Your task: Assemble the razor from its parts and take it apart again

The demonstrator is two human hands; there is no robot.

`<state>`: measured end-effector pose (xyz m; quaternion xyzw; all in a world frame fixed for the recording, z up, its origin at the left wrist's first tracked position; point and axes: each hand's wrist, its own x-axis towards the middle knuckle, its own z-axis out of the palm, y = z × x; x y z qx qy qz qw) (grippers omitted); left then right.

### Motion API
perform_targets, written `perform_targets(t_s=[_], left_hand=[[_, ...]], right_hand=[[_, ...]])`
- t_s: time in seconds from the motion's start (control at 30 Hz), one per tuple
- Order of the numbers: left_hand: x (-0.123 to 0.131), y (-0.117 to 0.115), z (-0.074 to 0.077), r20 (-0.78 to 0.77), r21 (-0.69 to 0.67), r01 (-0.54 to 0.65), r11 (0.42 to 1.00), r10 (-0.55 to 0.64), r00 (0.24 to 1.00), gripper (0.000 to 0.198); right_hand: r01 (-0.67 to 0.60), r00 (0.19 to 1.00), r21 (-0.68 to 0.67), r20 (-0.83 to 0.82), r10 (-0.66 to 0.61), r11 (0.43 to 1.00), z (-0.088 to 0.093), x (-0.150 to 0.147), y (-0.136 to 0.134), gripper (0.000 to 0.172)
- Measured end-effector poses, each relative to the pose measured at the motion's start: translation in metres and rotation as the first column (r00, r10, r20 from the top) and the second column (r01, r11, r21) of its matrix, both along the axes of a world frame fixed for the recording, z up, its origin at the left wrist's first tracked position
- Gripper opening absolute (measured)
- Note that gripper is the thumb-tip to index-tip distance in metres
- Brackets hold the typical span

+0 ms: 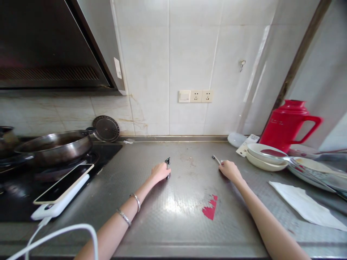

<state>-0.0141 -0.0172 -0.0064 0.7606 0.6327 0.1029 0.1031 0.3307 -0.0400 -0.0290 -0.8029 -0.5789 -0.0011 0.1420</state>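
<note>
Both my arms reach out over a steel counter (176,202). My left hand (159,172) is closed round a small dark metal tool (168,165) that stands upright from the fist. My right hand (230,169) is closed on a thin metal handle (216,159) whose tip points up and to the left. Two bangles (130,209) sit on my left forearm. The hands are about a forearm's length apart.
A steel wok (54,146) sits on the black stove at the left, with a phone on a white power bank (62,189) and its cable. On the right stand a red jug (287,124), stacked bowls and plates (267,157) and a white paper (303,204). A red patch (210,208) marks the counter.
</note>
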Motion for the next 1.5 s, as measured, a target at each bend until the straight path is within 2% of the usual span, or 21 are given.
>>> perform_targets(t_s=[0.17,0.27,0.37,0.53,0.67,0.8,1.03,1.37,1.5], left_hand=[[0.001,-0.002,0.001,-0.008,0.022,0.023,1.0,-0.023,1.0,0.026],[0.001,-0.002,0.001,-0.008,0.029,0.038,0.999,-0.038,0.999,0.027],[0.001,-0.001,0.001,-0.01,0.03,0.041,0.999,-0.041,0.999,0.027],[0.001,0.0,0.0,-0.014,0.024,0.048,0.999,-0.047,0.999,0.026],[0.001,-0.001,-0.002,-0.01,0.038,0.044,0.998,-0.043,0.999,0.026],[0.001,0.0,-0.003,-0.003,0.044,0.048,0.998,-0.048,0.999,0.026],[0.001,0.002,-0.007,0.003,0.051,0.049,0.997,-0.049,0.999,0.027],[0.003,0.002,-0.007,-0.018,0.045,0.05,0.998,-0.05,0.999,0.027],[0.002,0.002,-0.007,-0.015,0.054,0.055,0.997,-0.054,0.998,0.028]], right_hand=[[-0.007,1.0,0.053,-0.013,0.008,0.999,0.002,-0.003,-0.001,0.027],[-0.076,0.996,0.097,-0.041,0.08,0.992,0.004,-0.019,-0.001,0.026],[-0.166,0.982,0.139,-0.069,0.177,0.976,0.008,-0.049,0.0,0.025],[-0.28,0.95,0.16,-0.093,0.297,0.947,0.014,-0.117,-0.001,0.026],[-0.348,0.931,0.105,-0.082,0.357,0.932,0.017,-0.163,-0.003,0.026],[-0.359,0.93,0.043,-0.071,0.361,0.932,0.019,-0.191,-0.003,0.025],[-0.329,0.939,0.001,-0.105,0.327,0.944,0.023,-0.207,-0.002,0.025],[-0.319,0.943,-0.016,-0.107,0.315,0.948,0.017,-0.206,-0.001,0.027],[-0.314,0.943,0.028,-0.103,0.315,0.949,0.017,-0.203,-0.001,0.033]])
